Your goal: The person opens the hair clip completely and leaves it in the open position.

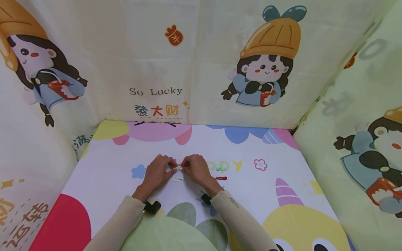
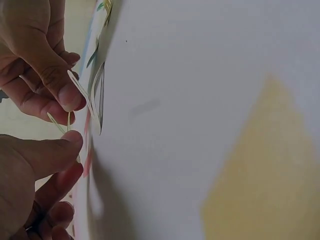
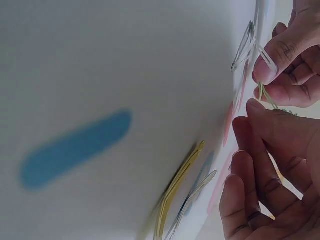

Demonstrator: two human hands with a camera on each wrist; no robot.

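Note:
Over the middle of the table, both hands meet at a small pale green hair clip [image 1: 178, 167]. My left hand [image 1: 158, 170] pinches one end between thumb and fingertips. With thumb and forefinger, my right hand [image 1: 196, 169] holds the other end. Seen from the left wrist, thin prongs of the clip [image 2: 61, 124] spread between the two hands; the fingertips hide the rest. A white hair clip [image 1: 178, 179] lies on the table just on the near side of the hands.
To the right of my right hand lie a green hair clip [image 1: 221, 169] and a red hair clip [image 1: 221, 178]. The right wrist view shows a yellow clip [image 3: 175, 192] on the table too. Cartoon-printed cloth walls [image 1: 201, 69] enclose the table's [image 1: 113, 174] back and sides.

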